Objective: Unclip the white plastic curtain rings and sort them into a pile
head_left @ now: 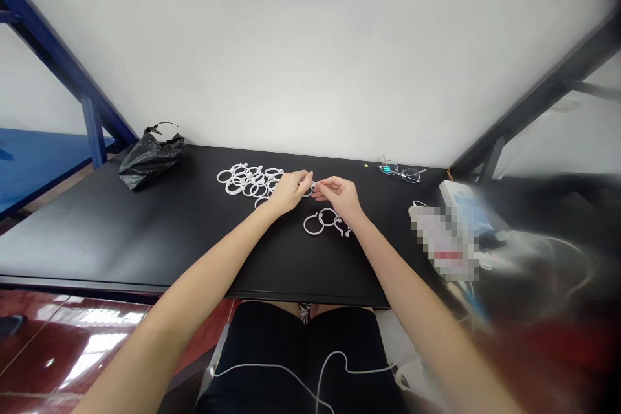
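In the head view, my left hand (292,189) and my right hand (342,195) meet over the middle of the black table (194,233). Both have closed fingertips on a white curtain ring (312,186), partly hidden by the fingers. Left of my left hand lies a loose pile of several white curtain rings (233,193), many with a small knob or eyelet; part of the pile is behind the hand. Below my right hand, a few white rings (313,233) lie apart from that pile, and gaps show in them.
A crumpled black plastic bag (152,160) sits at the back left. Round eyeglasses (410,175) lie near the wall. On the right are a pixelated flat object (444,242), a white box (460,197) and clear plastic wrapping (538,272). A white cable (272,365) crosses my lap.
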Available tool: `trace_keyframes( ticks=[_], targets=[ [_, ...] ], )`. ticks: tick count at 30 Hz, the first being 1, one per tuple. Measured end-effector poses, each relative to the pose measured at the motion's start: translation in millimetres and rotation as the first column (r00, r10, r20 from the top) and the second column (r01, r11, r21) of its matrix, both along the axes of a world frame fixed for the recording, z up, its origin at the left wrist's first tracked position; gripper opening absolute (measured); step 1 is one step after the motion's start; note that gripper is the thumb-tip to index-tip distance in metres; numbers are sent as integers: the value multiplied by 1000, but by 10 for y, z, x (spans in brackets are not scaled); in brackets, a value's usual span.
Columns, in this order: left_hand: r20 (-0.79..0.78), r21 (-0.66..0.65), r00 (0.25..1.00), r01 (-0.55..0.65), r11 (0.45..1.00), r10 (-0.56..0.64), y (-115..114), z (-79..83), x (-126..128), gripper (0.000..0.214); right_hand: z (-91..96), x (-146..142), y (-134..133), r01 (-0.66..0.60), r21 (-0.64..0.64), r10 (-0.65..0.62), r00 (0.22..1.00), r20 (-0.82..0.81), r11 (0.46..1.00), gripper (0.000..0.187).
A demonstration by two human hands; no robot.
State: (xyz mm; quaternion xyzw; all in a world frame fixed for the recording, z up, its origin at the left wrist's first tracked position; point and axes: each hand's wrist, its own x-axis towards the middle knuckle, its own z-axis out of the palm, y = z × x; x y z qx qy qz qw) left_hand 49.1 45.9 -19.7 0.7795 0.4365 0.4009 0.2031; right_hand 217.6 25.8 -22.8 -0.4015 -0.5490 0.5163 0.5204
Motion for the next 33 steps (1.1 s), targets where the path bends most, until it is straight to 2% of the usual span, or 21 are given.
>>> trace_keyframes(
  ticks=[9, 16, 23, 29, 33],
  targets=[
    [16, -42, 1000, -7, 999, 8, 13, -7, -5, 46, 24, -3, -7, 1, 19, -1, 1000, -7, 1000, 41],
    [5, -11, 1000, -7, 1000, 7, 1, -13, -17, 47, 17, -25, -17, 15, 10, -15, 1000, 15, 1000, 43],
    [-217, 151, 976, 45, 988, -11, 1, -12, -31, 33, -32, -27, 13, 85, 2, -85, 996, 37, 996, 44],
    [-347, 170, 937, 111, 979, -47, 30, -71, -63, 37, -70, 2, 36, 145, -8, -145, 989, 22, 989, 44],
    [-375, 169, 925, 130, 977, -58, 13, -68, -64, 34, -62, 7, 32, 161, 2, -161, 986, 49, 987, 41]
  ],
)
